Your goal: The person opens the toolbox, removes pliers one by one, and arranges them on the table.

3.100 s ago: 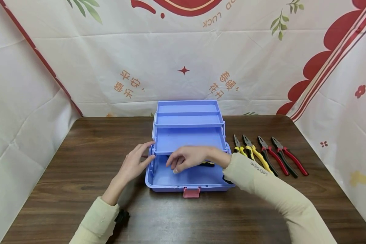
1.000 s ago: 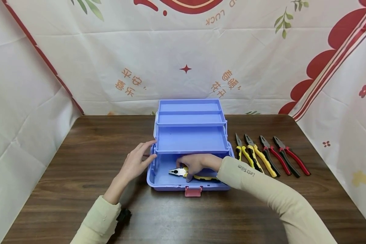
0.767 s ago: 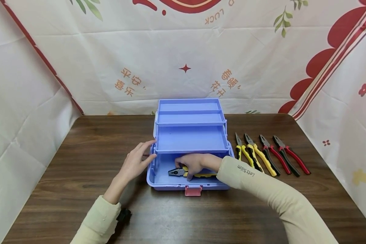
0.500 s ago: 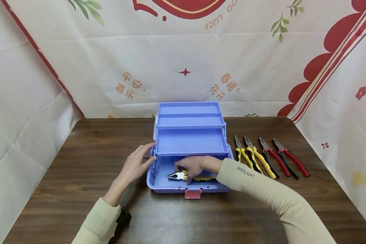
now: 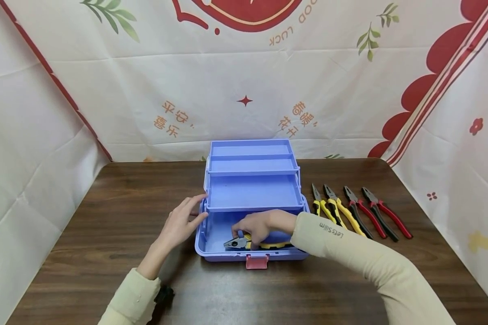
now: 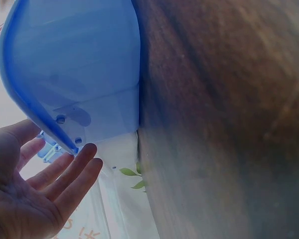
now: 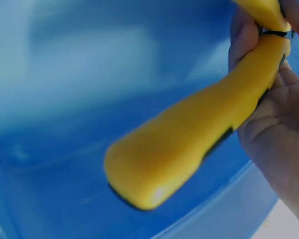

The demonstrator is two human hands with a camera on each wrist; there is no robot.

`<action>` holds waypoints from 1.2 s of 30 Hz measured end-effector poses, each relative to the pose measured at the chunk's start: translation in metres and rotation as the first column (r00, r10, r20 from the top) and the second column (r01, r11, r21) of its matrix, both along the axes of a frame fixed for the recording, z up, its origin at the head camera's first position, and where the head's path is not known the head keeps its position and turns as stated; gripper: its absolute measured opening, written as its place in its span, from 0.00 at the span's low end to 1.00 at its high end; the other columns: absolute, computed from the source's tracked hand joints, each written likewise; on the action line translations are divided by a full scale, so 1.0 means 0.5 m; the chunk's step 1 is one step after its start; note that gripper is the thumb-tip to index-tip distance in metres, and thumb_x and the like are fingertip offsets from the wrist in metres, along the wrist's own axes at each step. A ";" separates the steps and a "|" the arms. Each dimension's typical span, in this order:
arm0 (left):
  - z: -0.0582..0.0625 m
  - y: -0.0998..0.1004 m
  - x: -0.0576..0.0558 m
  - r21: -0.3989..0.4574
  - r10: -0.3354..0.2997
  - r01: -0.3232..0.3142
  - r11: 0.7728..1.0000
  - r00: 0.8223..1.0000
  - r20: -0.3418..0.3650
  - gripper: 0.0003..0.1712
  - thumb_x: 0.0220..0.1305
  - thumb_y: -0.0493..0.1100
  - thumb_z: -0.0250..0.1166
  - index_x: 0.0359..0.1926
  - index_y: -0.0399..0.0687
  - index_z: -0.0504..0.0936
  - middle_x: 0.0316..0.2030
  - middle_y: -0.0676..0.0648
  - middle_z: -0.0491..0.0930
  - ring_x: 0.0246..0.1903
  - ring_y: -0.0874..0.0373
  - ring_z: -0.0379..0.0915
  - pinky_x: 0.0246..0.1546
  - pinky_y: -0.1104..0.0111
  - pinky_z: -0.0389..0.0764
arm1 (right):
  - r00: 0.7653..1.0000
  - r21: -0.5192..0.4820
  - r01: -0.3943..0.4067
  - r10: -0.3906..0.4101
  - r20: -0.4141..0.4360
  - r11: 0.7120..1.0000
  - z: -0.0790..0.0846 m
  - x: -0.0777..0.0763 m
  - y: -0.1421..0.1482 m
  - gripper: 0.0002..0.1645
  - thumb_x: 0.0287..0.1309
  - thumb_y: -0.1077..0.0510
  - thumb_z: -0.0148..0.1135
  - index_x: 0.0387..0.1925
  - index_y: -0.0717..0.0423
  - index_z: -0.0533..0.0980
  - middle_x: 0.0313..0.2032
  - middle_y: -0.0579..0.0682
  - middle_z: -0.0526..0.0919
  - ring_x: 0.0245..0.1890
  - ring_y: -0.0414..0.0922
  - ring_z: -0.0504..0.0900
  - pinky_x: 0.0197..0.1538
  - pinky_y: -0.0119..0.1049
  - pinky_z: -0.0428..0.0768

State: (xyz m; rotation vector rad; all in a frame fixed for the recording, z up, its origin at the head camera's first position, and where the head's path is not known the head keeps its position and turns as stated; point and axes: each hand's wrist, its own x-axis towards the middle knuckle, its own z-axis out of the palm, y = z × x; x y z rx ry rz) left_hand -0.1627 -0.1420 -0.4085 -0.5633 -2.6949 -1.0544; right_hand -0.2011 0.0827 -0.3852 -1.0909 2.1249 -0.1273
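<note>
A blue toolbox (image 5: 211, 250) stands on the table with its tiered trays folded up and back. My right hand (image 5: 256, 225) reaches into its bottom compartment and grips combination pliers (image 5: 236, 243) near the pivot. The grey jaws of the pliers point left, and their yellow-and-black handles run to the right. One thick yellow handle (image 7: 174, 134) fills the right wrist view. At the box's left side is my left hand (image 5: 180, 223), thumb and fingers spread at the rim. In the left wrist view, the fingers (image 6: 72, 174) lie loosely bent against the rim's corner, gripping nothing.
Several pliers lie in a row right of the box: yellow-handled long-nose pliers (image 5: 317, 194), other yellow-handled pliers (image 5: 341, 207), and red-and-black ones (image 5: 383, 212). A pink latch (image 5: 257, 262) hangs at the box's front. A printed cloth (image 5: 244, 67) hangs behind the wooden table (image 5: 138, 189).
Three seconds ago my right hand hovered loosely over the bottom compartment; it now grips the pliers near the compartment's front. Over the last second they barely moved. My left hand stays at the rim.
</note>
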 end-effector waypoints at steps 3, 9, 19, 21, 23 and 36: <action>-0.002 -0.001 -0.001 0.001 -0.004 0.004 1.000 1.000 -0.006 0.25 0.58 0.45 0.60 0.58 0.52 0.68 0.45 0.44 0.72 0.33 0.53 0.77 0.32 0.60 0.77 | 1.000 0.012 -0.010 0.010 0.005 1.000 0.013 0.002 0.002 0.24 0.45 0.63 0.65 0.44 0.44 0.67 0.27 0.42 0.69 0.23 0.38 0.66 0.25 0.30 0.66; -0.006 -0.004 -0.004 0.005 -0.013 0.013 1.000 0.999 -0.039 0.25 0.58 0.43 0.60 0.57 0.52 0.68 0.45 0.44 0.73 0.32 0.55 0.77 0.31 0.61 0.77 | 1.000 0.015 0.002 -0.002 0.028 1.000 0.049 0.010 0.009 0.26 0.45 0.61 0.66 0.46 0.45 0.66 0.29 0.42 0.69 0.25 0.38 0.66 0.27 0.30 0.66; -0.006 -0.003 -0.003 -0.015 -0.011 0.010 1.000 0.998 -0.057 0.25 0.58 0.44 0.61 0.57 0.51 0.69 0.44 0.44 0.73 0.32 0.56 0.77 0.33 0.60 0.76 | 0.996 -0.102 0.042 -0.034 0.083 0.994 0.121 0.008 0.048 0.26 0.45 0.58 0.67 0.46 0.46 0.66 0.25 0.43 0.69 0.24 0.37 0.65 0.28 0.29 0.65; -0.005 -0.003 -0.003 -0.015 -0.011 0.010 1.000 0.998 -0.055 0.25 0.58 0.44 0.61 0.57 0.51 0.69 0.44 0.44 0.73 0.32 0.55 0.77 0.33 0.60 0.76 | 0.996 -0.120 0.044 -0.035 0.079 0.992 0.132 0.007 0.059 0.26 0.45 0.57 0.67 0.46 0.47 0.66 0.24 0.43 0.68 0.23 0.37 0.65 0.28 0.30 0.65; -0.005 -0.002 -0.004 -0.013 -0.011 0.010 1.000 0.998 -0.056 0.25 0.58 0.43 0.61 0.57 0.51 0.69 0.44 0.44 0.73 0.32 0.55 0.77 0.33 0.60 0.76 | 0.997 -0.136 0.048 -0.039 0.068 0.990 0.141 0.005 0.071 0.26 0.45 0.56 0.67 0.46 0.46 0.65 0.25 0.43 0.68 0.24 0.37 0.65 0.29 0.30 0.65; -0.004 -0.002 -0.001 -0.014 -0.017 0.016 1.000 0.997 -0.072 0.25 0.58 0.43 0.61 0.57 0.52 0.68 0.44 0.45 0.73 0.32 0.56 0.77 0.31 0.60 0.76 | 0.986 -0.184 0.161 -0.150 0.070 0.970 0.167 -0.003 0.182 0.27 0.47 0.54 0.66 0.48 0.49 0.64 0.33 0.47 0.68 0.32 0.42 0.66 0.35 0.37 0.65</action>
